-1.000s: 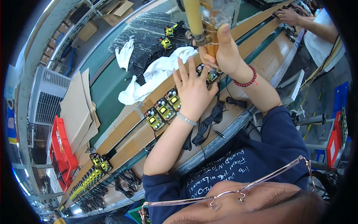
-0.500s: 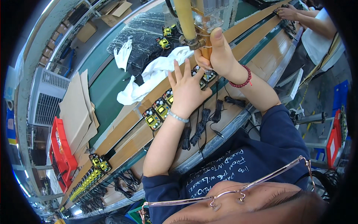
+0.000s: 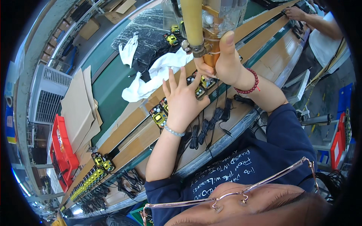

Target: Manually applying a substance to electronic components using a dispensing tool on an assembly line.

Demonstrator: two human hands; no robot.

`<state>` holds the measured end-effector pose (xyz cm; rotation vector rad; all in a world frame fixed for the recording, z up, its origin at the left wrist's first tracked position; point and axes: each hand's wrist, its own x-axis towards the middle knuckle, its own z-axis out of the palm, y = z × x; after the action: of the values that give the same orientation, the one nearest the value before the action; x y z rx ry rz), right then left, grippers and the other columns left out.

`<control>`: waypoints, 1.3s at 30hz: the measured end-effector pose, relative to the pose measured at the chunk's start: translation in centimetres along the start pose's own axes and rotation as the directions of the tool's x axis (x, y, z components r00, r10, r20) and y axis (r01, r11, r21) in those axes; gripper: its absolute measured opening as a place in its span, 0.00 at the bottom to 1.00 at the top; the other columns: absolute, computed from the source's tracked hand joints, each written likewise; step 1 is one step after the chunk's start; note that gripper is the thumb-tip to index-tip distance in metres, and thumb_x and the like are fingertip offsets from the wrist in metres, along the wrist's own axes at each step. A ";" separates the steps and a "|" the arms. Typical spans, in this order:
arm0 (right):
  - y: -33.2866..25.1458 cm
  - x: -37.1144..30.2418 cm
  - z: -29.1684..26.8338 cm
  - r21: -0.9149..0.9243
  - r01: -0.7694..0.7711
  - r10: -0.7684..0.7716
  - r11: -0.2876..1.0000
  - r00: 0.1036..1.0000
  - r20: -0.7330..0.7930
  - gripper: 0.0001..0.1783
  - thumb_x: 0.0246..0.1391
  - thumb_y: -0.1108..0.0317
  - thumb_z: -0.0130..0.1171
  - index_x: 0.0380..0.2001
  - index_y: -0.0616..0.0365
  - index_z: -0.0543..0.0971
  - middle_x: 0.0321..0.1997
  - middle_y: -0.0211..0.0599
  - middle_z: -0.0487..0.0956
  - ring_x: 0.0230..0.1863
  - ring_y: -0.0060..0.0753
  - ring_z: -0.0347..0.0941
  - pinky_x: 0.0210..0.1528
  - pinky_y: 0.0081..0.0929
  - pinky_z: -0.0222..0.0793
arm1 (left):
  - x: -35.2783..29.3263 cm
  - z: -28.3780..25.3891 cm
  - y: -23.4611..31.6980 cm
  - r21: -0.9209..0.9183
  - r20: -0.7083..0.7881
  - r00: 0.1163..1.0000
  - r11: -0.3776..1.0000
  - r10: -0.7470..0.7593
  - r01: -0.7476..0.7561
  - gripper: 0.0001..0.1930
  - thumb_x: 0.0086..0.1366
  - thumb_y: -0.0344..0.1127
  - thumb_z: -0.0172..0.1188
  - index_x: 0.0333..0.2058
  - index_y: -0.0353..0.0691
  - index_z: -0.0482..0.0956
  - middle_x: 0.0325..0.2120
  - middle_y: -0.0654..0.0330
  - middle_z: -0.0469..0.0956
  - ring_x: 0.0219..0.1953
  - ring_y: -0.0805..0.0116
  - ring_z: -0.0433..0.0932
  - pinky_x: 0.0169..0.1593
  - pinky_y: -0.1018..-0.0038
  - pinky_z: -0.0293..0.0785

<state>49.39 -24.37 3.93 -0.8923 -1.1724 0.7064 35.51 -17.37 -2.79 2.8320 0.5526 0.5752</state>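
My right hand (image 3: 228,62) is wrapped round the amber-brown body (image 3: 214,47) of a hanging tool, its thumb pointing up. A thick yellow hose (image 3: 192,22) with a metal clamp (image 3: 196,49) runs up beside it, next to clear plastic. The tool's lower tip is hidden. My left hand (image 3: 184,105), fingers spread, is over a row of small circuit boards with yellow transformers; whether it touches them I cannot tell. One board (image 3: 158,116) shows left of that hand, others (image 3: 202,86) between my hands. Bundled black cables (image 3: 205,130) lie on the near side.
White gloves (image 3: 129,51) and white cloth (image 3: 151,81) lie beyond the boards, near a black plastic-wrapped pile (image 3: 139,28). More boards (image 3: 88,182) line the lower left. Cardboard sheets (image 3: 79,109) and a red bin (image 3: 64,150) stand left. Another person's hand (image 3: 296,13) works far right.
My left hand has moved left along the row, covering boards that showed before. My right hand still grips the tool, which sits slightly lower and larger in view. The whole view has shifted a little.
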 end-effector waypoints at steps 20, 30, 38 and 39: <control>1.2 0.6 0.7 -0.045 0.037 -0.039 0.998 0.998 -0.052 0.37 0.56 0.29 0.35 0.25 0.58 0.65 0.10 0.28 0.61 0.11 0.15 0.57 0.13 0.15 0.54 | 0.0 0.3 -0.3 -0.038 -0.004 1.000 0.999 0.014 -0.014 0.25 0.44 0.46 0.65 0.42 0.43 0.80 0.58 0.54 0.64 0.64 0.36 0.50 0.62 0.39 0.43; 1.3 0.9 0.5 -0.062 0.021 -0.026 0.998 0.997 -0.077 0.39 0.54 0.27 0.36 0.24 0.59 0.66 0.10 0.28 0.62 0.11 0.15 0.58 0.14 0.16 0.55 | 0.0 0.3 -0.3 -0.019 0.006 1.000 1.000 0.024 -0.024 0.29 0.45 0.46 0.66 0.49 0.47 0.76 0.58 0.49 0.65 0.64 0.37 0.51 0.62 0.40 0.43; 0.1 3.0 -0.8 -0.097 -0.022 0.020 0.995 0.999 -0.028 0.39 0.54 0.27 0.34 0.20 0.57 0.65 0.07 0.27 0.61 0.08 0.17 0.57 0.11 0.16 0.53 | -0.2 0.3 -0.2 -0.070 -0.015 1.000 0.998 0.004 -0.005 0.31 0.44 0.48 0.67 0.50 0.48 0.76 0.56 0.49 0.66 0.64 0.40 0.52 0.63 0.41 0.43; 0.1 3.6 -0.7 -0.138 -0.067 0.052 0.988 0.993 -0.110 0.43 0.49 0.23 0.32 0.14 0.56 0.66 0.06 0.28 0.62 0.08 0.19 0.59 0.11 0.17 0.54 | -0.1 0.3 -0.2 -0.058 -0.028 1.000 0.998 -0.002 0.001 0.31 0.45 0.48 0.67 0.50 0.48 0.76 0.55 0.48 0.67 0.63 0.41 0.53 0.63 0.42 0.44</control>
<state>51.00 -21.40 5.45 -1.0756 -1.1154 0.6220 35.45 -17.28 -3.12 2.7732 0.5343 0.6213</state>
